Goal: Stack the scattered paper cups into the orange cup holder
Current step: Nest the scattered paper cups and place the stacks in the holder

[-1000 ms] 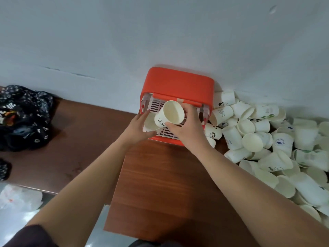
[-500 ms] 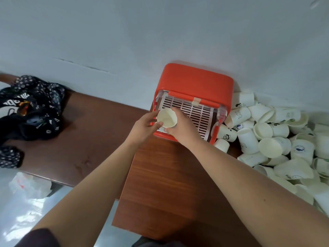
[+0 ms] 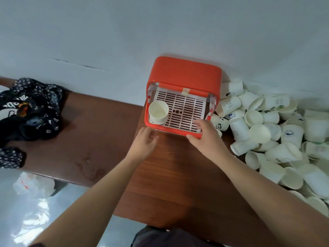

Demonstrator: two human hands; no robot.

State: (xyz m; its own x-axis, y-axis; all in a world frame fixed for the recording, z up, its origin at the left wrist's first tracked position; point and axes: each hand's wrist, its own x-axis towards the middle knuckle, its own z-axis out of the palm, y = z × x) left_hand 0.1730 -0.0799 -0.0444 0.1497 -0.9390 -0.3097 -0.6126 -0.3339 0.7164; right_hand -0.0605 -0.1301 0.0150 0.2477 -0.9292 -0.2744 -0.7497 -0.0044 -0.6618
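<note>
The orange cup holder [image 3: 185,73] stands against the wall on the brown table, its white slotted tray facing me. A stack of paper cups [image 3: 158,112] stands upright in the tray's front left corner. My left hand [image 3: 144,142] hovers just in front of the holder's front edge, fingers relaxed and empty. My right hand [image 3: 204,134] rests on the holder's front right corner, fingers on the tray edge and thumb along the orange rim. A pile of scattered paper cups [image 3: 267,132] lies to the right of the holder.
The brown wooden table [image 3: 99,143] runs left to a dark patterned bag or cloth [image 3: 30,107]. A white plastic bag [image 3: 33,186] lies on the floor below the table's left edge. The grey wall is directly behind the holder.
Both hands have let go of the cup, which now stands on the stack in the tray's left corner. The left hand pulled back; the right hand moved to the holder's front right corner.
</note>
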